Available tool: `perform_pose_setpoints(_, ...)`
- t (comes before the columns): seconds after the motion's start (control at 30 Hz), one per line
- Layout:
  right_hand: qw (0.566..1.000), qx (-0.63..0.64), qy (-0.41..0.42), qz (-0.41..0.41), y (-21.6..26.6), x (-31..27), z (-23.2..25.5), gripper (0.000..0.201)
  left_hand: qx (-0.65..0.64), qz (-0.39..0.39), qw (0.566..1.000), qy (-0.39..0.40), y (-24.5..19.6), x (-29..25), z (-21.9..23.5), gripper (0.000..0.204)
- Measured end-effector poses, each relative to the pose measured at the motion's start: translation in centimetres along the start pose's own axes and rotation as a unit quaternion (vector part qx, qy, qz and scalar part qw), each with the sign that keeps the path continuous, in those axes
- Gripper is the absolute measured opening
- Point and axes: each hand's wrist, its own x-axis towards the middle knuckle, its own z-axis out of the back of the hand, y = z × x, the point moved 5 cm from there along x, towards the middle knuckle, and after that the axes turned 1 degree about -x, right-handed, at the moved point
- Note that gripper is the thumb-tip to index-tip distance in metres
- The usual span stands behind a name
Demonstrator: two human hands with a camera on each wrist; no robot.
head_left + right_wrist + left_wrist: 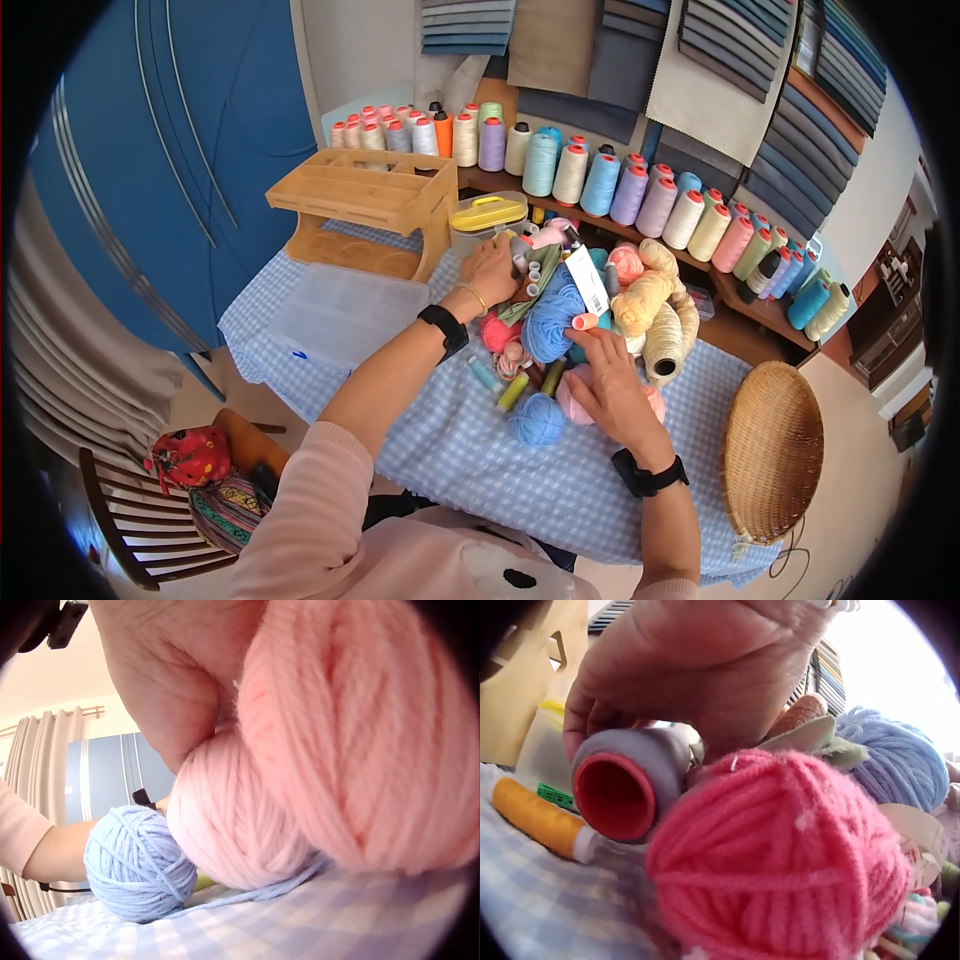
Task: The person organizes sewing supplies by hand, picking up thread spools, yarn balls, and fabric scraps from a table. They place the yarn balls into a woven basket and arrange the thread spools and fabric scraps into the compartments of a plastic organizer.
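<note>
In the head view my left hand point(490, 272) is at the left side of a heap of yarn and thread. The left wrist view shows its fingers curled round a grey thread spool point(671, 761) with a red core, beside a hot-pink yarn ball point(780, 855). An orange thread spool point(540, 817) lies on the cloth nearby. My right hand point(612, 392) rests on the heap's near side, fingers extended, fingertips by a small peach spool point(585, 321) and a blue skein point(552, 325). Under its palm are a pale pink ball point(232, 814) and a salmon ball point(367, 742).
A wooden rack point(365, 195), a yellow-handled clear box point(490, 212) and a clear plastic tray point(345, 310) stand left of the heap on the checked tablecloth point(450, 480). A wicker basket point(770, 450) is at the right. Thread cones point(630, 195) line the shelf behind.
</note>
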Motion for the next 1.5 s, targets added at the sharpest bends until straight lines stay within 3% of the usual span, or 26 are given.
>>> perform_pose_setpoints(0.13, 1.0, -0.002, -0.024, -0.002, 0.1, 0.0, 0.1, 0.055, 0.061, -0.005, 0.998, 0.006, 0.4, -0.6, 0.4, 0.066)
perform_pose_setpoints(0.23, 0.997, -0.009, -0.035, -0.068, 0.0, 0.2, 0.7, 0.058, 0.083, 0.0, 0.996, 0.032, 0.3, -0.8, 0.5, 0.067)
perform_pose_setpoints(0.33, 0.995, -0.049, -0.077, -0.042, 1.3, 1.8, 1.9, 0.06, 0.083, -0.001, 0.995, 0.054, 0.3, -0.9, 0.5, 0.068)
perform_pose_setpoints(0.4, 0.983, -0.13, -0.113, 0.064, 3.4, 3.8, 2.5, 0.062, 0.069, -0.007, 0.996, 0.057, 0.3, -0.9, 0.3, 0.067)
perform_pose_setpoints(0.57, 0.973, -0.168, -0.034, 0.154, 2.7, 8.2, -0.7, 0.06, 0.066, -0.025, 0.996, 0.051, -1.0, -1.8, 1.4, 0.068)
perform_pose_setpoints(0.63, 0.972, -0.175, -0.006, 0.154, 0.6, 9.3, -2.7, 0.059, 0.069, -0.033, 0.996, 0.053, -0.7, -1.7, 1.3, 0.07)
perform_pose_setpoints(0.7, 0.97, -0.183, 0.024, 0.157, -0.5, 9.9, -3.4, 0.059, 0.034, -0.074, 0.997, -0.004, 0.5, -1.2, 0.2, 0.079)
perform_pose_setpoints(0.77, 0.968, -0.203, 0.075, 0.124, -1.4, 10.1, -3.8, 0.062, 0.033, -0.075, 0.997, 0.009, 0.5, -1.4, 0.6, 0.083)
perform_pose_setpoints(1.03, 0.96, -0.24, 0.067, 0.128, -1.6, 9.8, -4.2, 0.045, 0.024, -0.092, 0.994, 0.054, 0.3, -1.6, 1.4, 0.087)
perform_pose_setpoints(1.13, 0.96, -0.244, 0.038, 0.133, -1.9, 9.6, -4.6, 0.039, -0.005, -0.047, 0.994, 0.094, 0.3, -1.7, 2.2, 0.088)
perform_pose_setpoints(1.23, 0.962, -0.234, 0.018, 0.137, -1.9, 9.4, -4.4, 0.037, -0.083, -0.022, 0.993, 0.08, 0.4, -1.5, 3.2, 0.093)
perform_pose_setpoints(1.3, 0.963, -0.231, 0.028, 0.134, -2.0, 9.4, -4.4, 0.037, -0.162, -0.067, 0.984, -0.025, 0.0, -0.9, 4.8, 0.093)
perform_pose_setpoints(1.33, 0.966, -0.218, 0.02, 0.134, -2.0, 9.3, -4.4, 0.037, -0.162, -0.067, 0.984, -0.027, 0.2, -0.3, 5.2, 0.093)
perform_pose_setpoints(1.4, 0.969, -0.207, 0.011, 0.137, -2.0, 9.2, -4.4, 0.037, -0.287, -0.145, 0.942, -0.099, 0.0, 1.2, 7.2, 0.091)
perform_pose_setpoints(1.47, 0.967, -0.213, -0.001, 0.143, -2.0, 9.1, -4.5, 0.038, -0.31, -0.121, 0.937, -0.102, -0.3, 2.8, 8.8, 0.086)
perform_pose_setpoints(1.5, 0.967, -0.213, 0.003, 0.139, -2.1, 9.1, -4.5, 0.039, -0.324, -0.128, 0.926, -0.147, 0.3, 4.3, 9.0, 0.084)
